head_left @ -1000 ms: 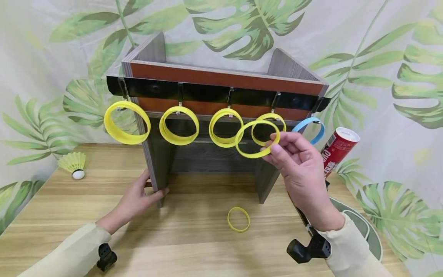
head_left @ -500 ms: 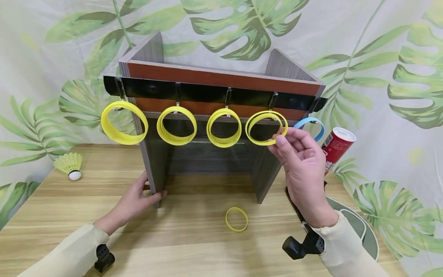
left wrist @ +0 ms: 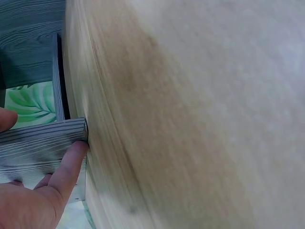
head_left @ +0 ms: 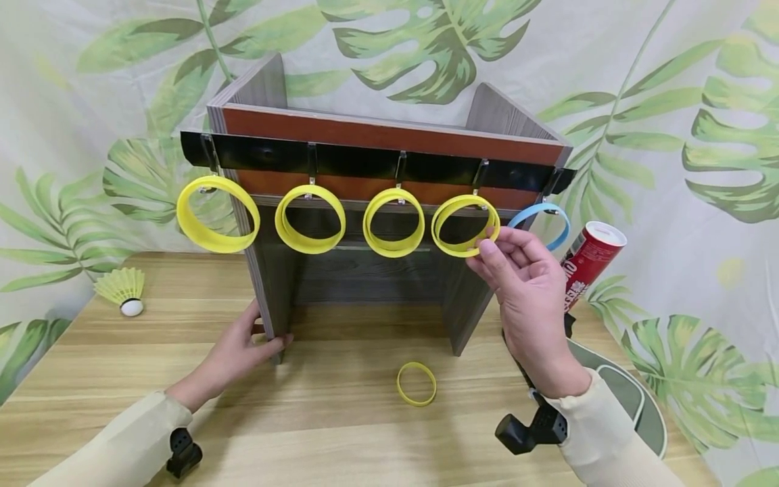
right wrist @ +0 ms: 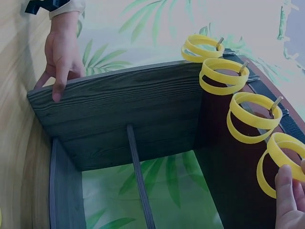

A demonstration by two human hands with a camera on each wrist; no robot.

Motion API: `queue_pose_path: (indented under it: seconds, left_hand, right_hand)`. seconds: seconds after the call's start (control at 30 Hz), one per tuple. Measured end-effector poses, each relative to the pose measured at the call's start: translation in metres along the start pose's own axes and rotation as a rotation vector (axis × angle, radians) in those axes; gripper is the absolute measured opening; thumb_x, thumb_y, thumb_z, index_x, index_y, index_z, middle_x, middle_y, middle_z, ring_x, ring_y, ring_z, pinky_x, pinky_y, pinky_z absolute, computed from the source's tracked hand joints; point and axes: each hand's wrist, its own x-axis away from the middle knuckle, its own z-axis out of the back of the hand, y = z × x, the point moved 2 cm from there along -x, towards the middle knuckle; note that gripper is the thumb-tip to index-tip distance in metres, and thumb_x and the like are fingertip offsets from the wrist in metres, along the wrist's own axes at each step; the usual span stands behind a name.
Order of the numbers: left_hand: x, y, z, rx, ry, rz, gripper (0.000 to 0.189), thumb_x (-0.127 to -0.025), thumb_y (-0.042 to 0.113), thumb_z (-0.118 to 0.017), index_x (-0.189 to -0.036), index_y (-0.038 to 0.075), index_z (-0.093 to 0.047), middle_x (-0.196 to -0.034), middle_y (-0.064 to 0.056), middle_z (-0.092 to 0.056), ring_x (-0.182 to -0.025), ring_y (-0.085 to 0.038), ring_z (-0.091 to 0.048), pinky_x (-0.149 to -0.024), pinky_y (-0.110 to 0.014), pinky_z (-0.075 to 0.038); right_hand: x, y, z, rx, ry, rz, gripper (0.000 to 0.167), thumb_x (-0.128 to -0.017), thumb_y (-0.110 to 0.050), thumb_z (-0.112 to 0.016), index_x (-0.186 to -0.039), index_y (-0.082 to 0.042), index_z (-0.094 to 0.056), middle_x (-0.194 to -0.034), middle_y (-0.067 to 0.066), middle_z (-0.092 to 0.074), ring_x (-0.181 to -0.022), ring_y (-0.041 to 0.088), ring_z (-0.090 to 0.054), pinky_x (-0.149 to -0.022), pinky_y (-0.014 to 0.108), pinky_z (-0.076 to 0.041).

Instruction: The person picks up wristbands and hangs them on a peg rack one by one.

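Note:
A grey wooden shelf unit [head_left: 278, 297] carries a black strip [head_left: 359, 157] of hooks along its front. My left hand [head_left: 237, 352] grips the lower front edge of its left side panel, thumb on the inner face. At the fourth hook my right hand [head_left: 531, 304] pinches a yellow ring [head_left: 435, 237] by its lower right rim, overlapping another yellow ring there. Paired yellow rings hang on the hooks to the left, such as the leftmost pair [head_left: 214, 243]. On the rightmost hook hangs a blue ring [head_left: 567, 226], partly behind my right hand.
One yellow ring [head_left: 398, 385] lies on the wooden table [head_left: 341, 419] in front of the shelf. A yellow shuttlecock [head_left: 122, 287] is at the left. To the right stand a red can [head_left: 593, 257] and a rounded green object [head_left: 654, 419].
My right hand has brought its yellow ring left and back, to line up with the ring on the fourth hook. The left hand keeps its grip on the side panel.

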Motion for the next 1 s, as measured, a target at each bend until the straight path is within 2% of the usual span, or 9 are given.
queue_pose_path:
  seconds: [0.07, 0.2, 0.3, 0.43, 0.57, 0.77, 0.93, 1.0]
  left_hand:
    - [0.0, 0.0, 0.0, 0.004, -0.004, 0.003, 0.074, -0.094, 0.008, -0.075, -0.158, 0.008, -0.039, -0.15, -0.023, -0.054, -0.12, 0.002, -0.051, -0.092, -0.02, -0.053]
    - [0.0, 0.0, 0.0, 0.015, -0.014, 0.014, 0.073, -0.094, 0.007, -0.074, -0.158, 0.006, -0.039, -0.15, -0.025, -0.054, -0.125, -0.025, -0.058, -0.09, -0.022, -0.055]
    - [0.0, 0.0, 0.0, 0.011, -0.018, 0.022, 0.073, -0.094, 0.007, -0.073, -0.158, 0.006, -0.038, -0.15, -0.026, -0.054, -0.128, -0.038, -0.057, -0.09, -0.023, -0.055]
    - [0.0, 0.0, 0.0, -0.001, -0.021, 0.034, 0.073, -0.095, 0.008, -0.073, -0.159, 0.007, -0.037, -0.151, -0.025, -0.053, -0.131, -0.038, -0.055, -0.093, -0.022, -0.053]
    - [-0.001, 0.001, 0.0, 0.015, -0.021, 0.034, 0.073, -0.094, 0.007, -0.074, -0.158, 0.006, -0.038, -0.15, -0.027, -0.053, -0.129, -0.04, -0.057, -0.09, -0.022, -0.054]
    - [-0.001, 0.001, -0.001, 0.028, -0.02, 0.03, 0.074, -0.094, 0.007, -0.075, -0.158, 0.005, -0.038, -0.15, -0.028, -0.053, -0.128, -0.042, -0.058, -0.089, -0.022, -0.054]
    - [-0.001, 0.0, 0.0, 0.023, -0.02, 0.032, 0.074, -0.093, 0.006, -0.074, -0.158, 0.005, -0.038, -0.149, -0.028, -0.054, -0.127, -0.043, -0.06, -0.088, -0.023, -0.055]
    - [-0.001, -0.001, 0.0, 0.028, -0.023, 0.032, 0.074, -0.093, 0.005, -0.074, -0.158, 0.005, -0.038, -0.148, -0.029, -0.053, -0.125, -0.046, -0.061, -0.086, -0.023, -0.056]
  right_hand:
    - [0.001, 0.0, 0.001, 0.018, -0.008, -0.014, 0.02, -0.101, -0.001, -0.064, -0.121, -0.005, -0.064, -0.11, 0.003, -0.071, -0.1, 0.011, -0.075, -0.093, 0.028, -0.061]
    - [0.002, 0.002, 0.002, 0.038, -0.028, -0.024, 0.023, -0.101, -0.003, -0.065, -0.123, -0.003, -0.063, -0.113, 0.004, -0.073, -0.102, 0.011, -0.076, -0.094, 0.028, -0.06]
    - [0.003, 0.005, 0.004, 0.064, -0.052, -0.027, 0.024, -0.101, -0.002, -0.064, -0.125, -0.003, -0.063, -0.114, 0.003, -0.073, -0.102, 0.011, -0.077, -0.095, 0.028, -0.06]
    - [0.006, 0.008, 0.005, 0.095, -0.108, -0.026, 0.024, -0.102, -0.002, -0.062, -0.127, -0.002, -0.063, -0.115, 0.002, -0.075, -0.102, 0.012, -0.077, -0.096, 0.029, -0.06]
    - [0.008, 0.012, 0.005, 0.113, -0.169, -0.032, 0.022, -0.103, -0.002, -0.062, -0.124, -0.001, -0.064, -0.112, 0.002, -0.077, -0.1, 0.013, -0.078, -0.096, 0.03, -0.06]
    - [0.009, 0.024, 0.009, 0.165, -0.269, -0.103, 0.014, -0.102, -0.007, -0.065, -0.116, -0.006, -0.068, -0.104, 0.0, -0.078, -0.096, 0.013, -0.079, -0.091, 0.029, -0.062]
    - [0.004, 0.046, 0.013, 0.236, -0.37, -0.137, 0.019, -0.104, -0.006, -0.063, -0.117, 0.007, -0.066, -0.1, 0.002, -0.077, -0.09, 0.011, -0.077, -0.086, 0.029, -0.064]
    - [0.002, 0.058, 0.015, 0.282, -0.409, -0.165, 0.023, -0.104, -0.005, -0.062, -0.118, 0.013, -0.063, -0.102, 0.009, -0.076, -0.089, 0.01, -0.076, -0.085, 0.029, -0.064]
